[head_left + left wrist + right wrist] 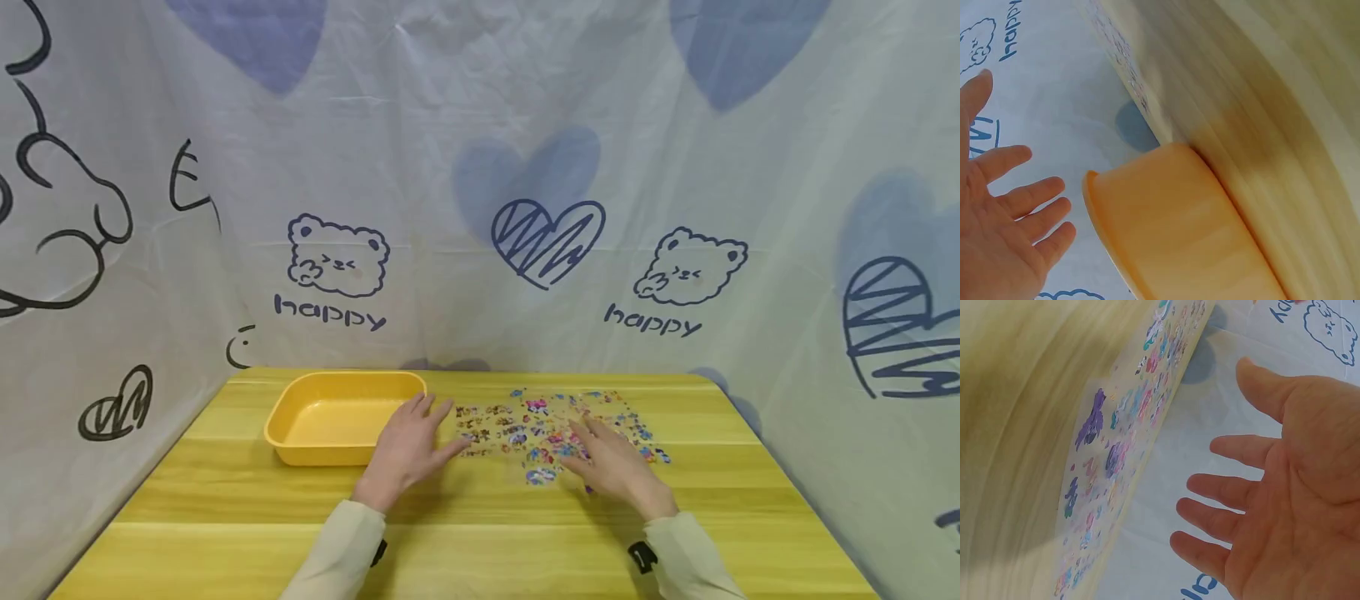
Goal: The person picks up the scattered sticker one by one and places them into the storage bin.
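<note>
Clear sheets of small colourful stickers [540,477] lie flat on the table, with brown figures on the left part and pink, blue and purple ones on the right. My right hand [611,462] hovers over the right part, its fingers spread and holding nothing. In the right wrist view the purple sticker figures [1092,422] lie below the raised palm [1310,487]. My left hand [408,446] is beside the right end of a yellow plastic tub [322,455], fingers spread and nothing in them. In the left wrist view the tub's wall [1179,231] stands apart from the fingertips.
The table [480,542] has a yellow wood-grain top. Behind it and on both sides hangs a pale cloth [450,100] printed with hearts, bears and the word "happy". The tub stands at the back left, near the table's far edge.
</note>
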Demonstrator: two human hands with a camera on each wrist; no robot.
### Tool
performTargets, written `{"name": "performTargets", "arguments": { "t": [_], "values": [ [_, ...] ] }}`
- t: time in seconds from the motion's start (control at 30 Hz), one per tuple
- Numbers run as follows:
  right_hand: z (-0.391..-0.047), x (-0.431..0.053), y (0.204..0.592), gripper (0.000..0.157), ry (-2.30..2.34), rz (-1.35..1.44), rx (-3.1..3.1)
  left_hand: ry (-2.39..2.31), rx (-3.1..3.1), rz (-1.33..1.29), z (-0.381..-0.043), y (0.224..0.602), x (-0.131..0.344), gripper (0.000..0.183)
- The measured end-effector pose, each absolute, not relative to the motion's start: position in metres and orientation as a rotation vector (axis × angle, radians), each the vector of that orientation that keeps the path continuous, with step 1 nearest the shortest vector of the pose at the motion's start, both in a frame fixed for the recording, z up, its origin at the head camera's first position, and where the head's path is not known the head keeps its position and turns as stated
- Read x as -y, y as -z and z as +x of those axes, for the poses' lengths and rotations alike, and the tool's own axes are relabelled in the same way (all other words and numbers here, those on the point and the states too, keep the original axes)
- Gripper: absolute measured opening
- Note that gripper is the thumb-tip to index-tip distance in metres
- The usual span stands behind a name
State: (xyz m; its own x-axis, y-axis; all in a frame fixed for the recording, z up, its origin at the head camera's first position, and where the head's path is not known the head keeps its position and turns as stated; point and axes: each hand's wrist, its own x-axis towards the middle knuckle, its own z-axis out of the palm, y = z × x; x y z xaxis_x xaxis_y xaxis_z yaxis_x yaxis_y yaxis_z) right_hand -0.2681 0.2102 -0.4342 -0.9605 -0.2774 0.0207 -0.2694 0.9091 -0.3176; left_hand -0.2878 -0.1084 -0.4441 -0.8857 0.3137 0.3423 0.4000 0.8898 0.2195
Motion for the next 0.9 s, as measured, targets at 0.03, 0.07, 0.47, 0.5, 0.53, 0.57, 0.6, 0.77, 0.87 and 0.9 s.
{"name": "performTargets", "arguments": {
  "t": [0.03, 0.07, 0.47, 0.5, 0.53, 0.57, 0.6, 0.77, 0.87, 0.9],
  "values": [
    [-0.268, -0.211, 0.435, 0.065, 0.500, -0.437, -3.041, 0.391, 2.745, -0.539, -0.288, 0.444, 0.109, 0.072],
    [-0.267, -0.211, 0.435, 0.064, 0.499, -0.433, -3.033, 0.368, 2.736, -0.544, -0.288, 0.444, 0.110, 0.071],
    [-0.271, -0.218, 0.438, 0.055, 0.533, -0.374, -3.010, 0.288, 2.587, -0.582, -0.289, 0.434, 0.125, 0.054],
    [-0.271, -0.219, 0.438, 0.053, 0.530, -0.367, -3.009, 0.286, 2.582, -0.580, -0.290, 0.434, 0.127, 0.053],
    [-0.272, -0.220, 0.439, 0.050, 0.519, -0.360, -3.010, 0.288, 2.575, -0.583, -0.290, 0.434, 0.130, 0.052],
    [-0.272, -0.221, 0.439, 0.047, 0.518, -0.352, -3.004, 0.290, 2.566, -0.593, -0.291, 0.434, 0.133, 0.052],
    [-0.272, -0.222, 0.439, 0.045, 0.523, -0.342, -3.000, 0.293, 2.563, -0.599, -0.291, 0.434, 0.135, 0.052],
    [-0.273, -0.231, 0.436, 0.042, 0.557, -0.329, -3.010, 0.329, 2.586, -0.587, -0.293, 0.433, 0.152, 0.049],
    [-0.273, -0.239, 0.434, 0.043, 0.545, -0.327, -3.034, 0.358, 2.606, -0.561, -0.292, 0.432, 0.164, 0.046],
    [-0.273, -0.242, 0.434, 0.043, 0.540, -0.323, -3.039, 0.365, 2.607, -0.555, -0.291, 0.433, 0.168, 0.044]
  ]
}}
